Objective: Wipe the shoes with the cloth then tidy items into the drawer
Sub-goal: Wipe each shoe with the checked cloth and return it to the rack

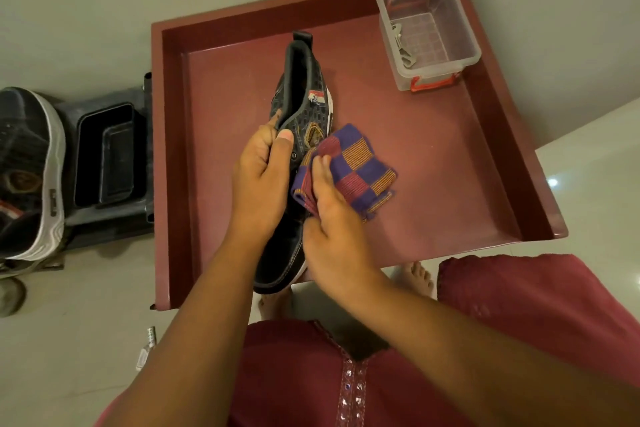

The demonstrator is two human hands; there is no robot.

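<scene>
A black mesh shoe (303, 104) with a white sole is held over the open maroon drawer (450, 156), heel pointing away from me. My left hand (259, 180) grips its upper near the laces, thumb on top. My right hand (332, 222) holds a folded purple, red and orange checked cloth (356, 170) against the shoe's right side. The second black shoe (31, 170) lies on its side at the left edge, on a dark stand.
A clear plastic box (429, 31) with a red latch stands in the drawer's far right corner, small metal items inside. A black stand with recessed trays (107, 156) sits left of the drawer. My bare feet (415, 277) are on the pale floor below the drawer front.
</scene>
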